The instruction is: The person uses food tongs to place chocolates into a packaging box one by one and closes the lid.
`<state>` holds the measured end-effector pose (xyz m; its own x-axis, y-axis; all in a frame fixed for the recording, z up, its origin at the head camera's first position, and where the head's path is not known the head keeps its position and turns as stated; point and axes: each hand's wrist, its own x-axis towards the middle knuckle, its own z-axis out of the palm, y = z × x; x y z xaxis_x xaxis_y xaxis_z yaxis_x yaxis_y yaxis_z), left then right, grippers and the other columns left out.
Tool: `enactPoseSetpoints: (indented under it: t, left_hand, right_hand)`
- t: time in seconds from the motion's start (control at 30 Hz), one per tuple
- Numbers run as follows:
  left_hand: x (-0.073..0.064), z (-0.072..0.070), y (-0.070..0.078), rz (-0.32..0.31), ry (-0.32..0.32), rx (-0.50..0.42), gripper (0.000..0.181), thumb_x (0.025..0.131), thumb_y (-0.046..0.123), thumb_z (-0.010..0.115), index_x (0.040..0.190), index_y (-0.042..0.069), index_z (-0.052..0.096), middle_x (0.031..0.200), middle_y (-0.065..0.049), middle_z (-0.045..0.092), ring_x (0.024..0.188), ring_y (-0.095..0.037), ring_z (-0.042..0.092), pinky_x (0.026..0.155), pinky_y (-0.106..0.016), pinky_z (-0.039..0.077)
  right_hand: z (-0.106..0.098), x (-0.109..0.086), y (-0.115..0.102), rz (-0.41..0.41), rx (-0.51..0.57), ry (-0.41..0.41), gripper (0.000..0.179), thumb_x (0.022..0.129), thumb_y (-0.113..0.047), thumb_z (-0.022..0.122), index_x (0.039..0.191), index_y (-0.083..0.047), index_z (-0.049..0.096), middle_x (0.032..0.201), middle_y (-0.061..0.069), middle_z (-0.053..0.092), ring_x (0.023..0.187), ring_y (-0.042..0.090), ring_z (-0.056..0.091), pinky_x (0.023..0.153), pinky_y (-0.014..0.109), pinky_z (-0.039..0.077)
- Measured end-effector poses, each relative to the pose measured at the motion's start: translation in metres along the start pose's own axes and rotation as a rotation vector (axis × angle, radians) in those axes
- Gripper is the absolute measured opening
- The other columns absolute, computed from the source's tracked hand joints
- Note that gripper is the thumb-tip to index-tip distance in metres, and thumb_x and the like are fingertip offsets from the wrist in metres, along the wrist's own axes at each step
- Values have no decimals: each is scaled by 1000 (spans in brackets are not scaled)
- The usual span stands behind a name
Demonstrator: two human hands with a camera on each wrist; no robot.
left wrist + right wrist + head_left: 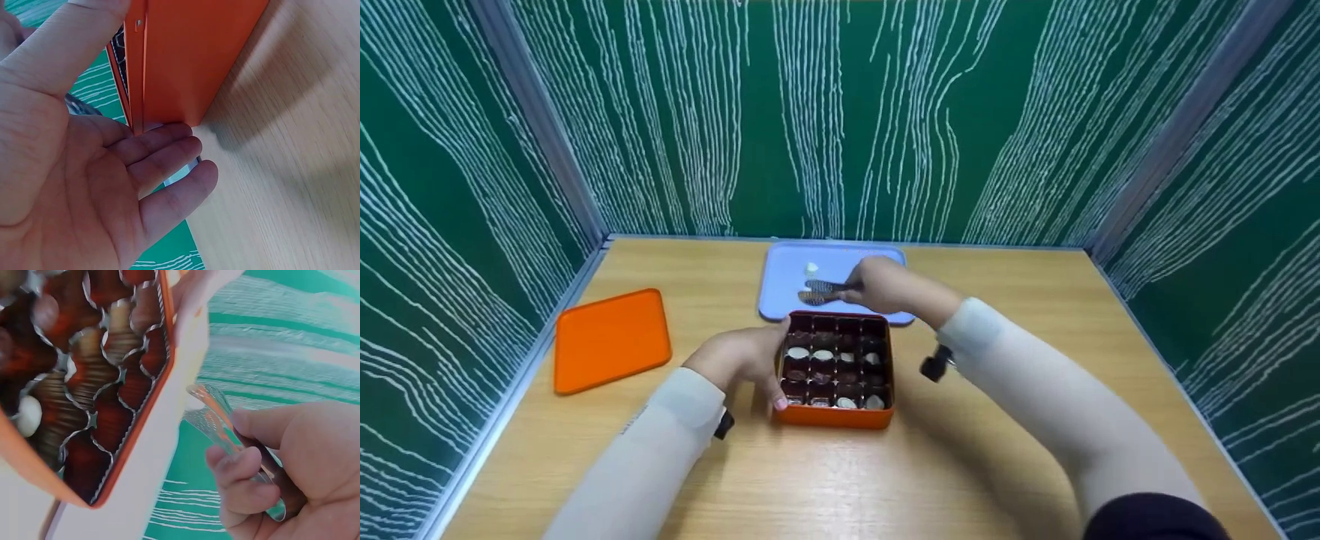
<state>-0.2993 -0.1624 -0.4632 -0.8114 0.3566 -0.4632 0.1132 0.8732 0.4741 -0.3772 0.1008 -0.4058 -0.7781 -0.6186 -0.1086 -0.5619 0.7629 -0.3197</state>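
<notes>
An orange box (834, 417) stands on the table, its dark inside split by wavy dividers into compartments. Several hold pale or dark brown pieces, among them a white piece (29, 415). My left hand (746, 358) grips the box's left side, thumb at the near corner and fingers toward the far one; in the left wrist view, fingertips (177, 130) lie against the orange wall. Above the blue tray (780, 296), my right hand (885, 283) holds metal tongs (821, 292) with patterned ends. Between the ends a small whitish piece (194, 403) shows. Beyond them on the tray lies a white piece (811, 268).
An orange lid-like tray (611, 341) lies at the left of the wooden table (997, 292). Green walls with white lines (870, 127) enclose the back and both sides. The blue tray sits just behind the box, near the back wall.
</notes>
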Motion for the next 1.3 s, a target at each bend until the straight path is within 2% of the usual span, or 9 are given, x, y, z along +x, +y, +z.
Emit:
enactPoseSetpoints:
  t: [0.13,0.23,0.3,0.4,0.57,0.73,0.97,1.17,1.3]
  left_hand:
    - [-2,-1,3,-17,-19,-18,171,61,38,111,183,17,-7,190,-18,18,175,-42,27,145,-61,21]
    - [-4,-2,5,-23,-27,-19,170,63,37,111,183,17,-7,190,-18,17,175,-42,27,145,-61,21]
    - [-4,-2,7,-16,-25,-13,168,64,35,111,183,16,-6,190,-18,17,174,-43,27,145,-61,22]
    - [-4,-3,5,-20,-23,-8,168,65,35,111,183,16,-7,190,-18,16,174,-43,27,145,-61,22]
    - [-4,-3,4,-24,-21,-2,167,66,33,111,183,17,-8,190,-18,16,175,-43,26,145,-61,21]
    - [-3,-1,5,-7,-22,8,167,67,34,111,183,14,-8,189,-20,20,173,-42,30,144,-60,25]
    - [-2,-1,6,-11,-25,14,169,66,35,112,183,14,-8,189,-21,21,172,-45,33,143,-61,27]
    - [-3,-2,7,-18,-28,3,172,63,36,112,182,15,-9,189,-21,19,172,-45,32,143,-62,26]
    - [-4,-2,8,-27,-31,6,171,63,37,112,183,17,-10,189,-21,19,172,-46,32,143,-62,26]
  right_hand:
    - [-4,-42,-6,-45,66,-57,25,111,-21,72,100,-4,88,75,1,72,60,9,54,55,23,49]
    - [-3,-69,-11,-36,113,-119,21,110,-19,73,105,-5,88,80,3,75,60,8,54,53,20,47]
    - [0,-83,-14,-43,125,-153,19,109,-17,73,107,-5,88,79,4,76,58,8,52,50,19,43]
    - [7,-94,-17,-70,117,-182,17,108,-16,74,106,-6,88,78,4,75,57,7,49,49,19,40]
    - [18,-100,-19,-152,62,-181,16,107,-18,77,106,-6,88,76,-3,74,59,5,50,52,20,39]
    - [24,-100,-18,-208,26,-169,13,105,-17,79,105,-8,89,76,-3,75,60,3,50,53,20,40]
    - [27,-101,-18,-209,25,-193,12,106,-16,79,102,-9,87,79,-2,77,61,3,53,53,20,43]
    - [30,-102,-21,-203,25,-189,12,106,-17,79,98,-11,86,75,-6,69,60,4,50,51,21,39]
    - [30,-103,-22,-200,19,-183,12,106,-17,79,101,-9,85,78,-3,72,62,5,52,52,21,42]
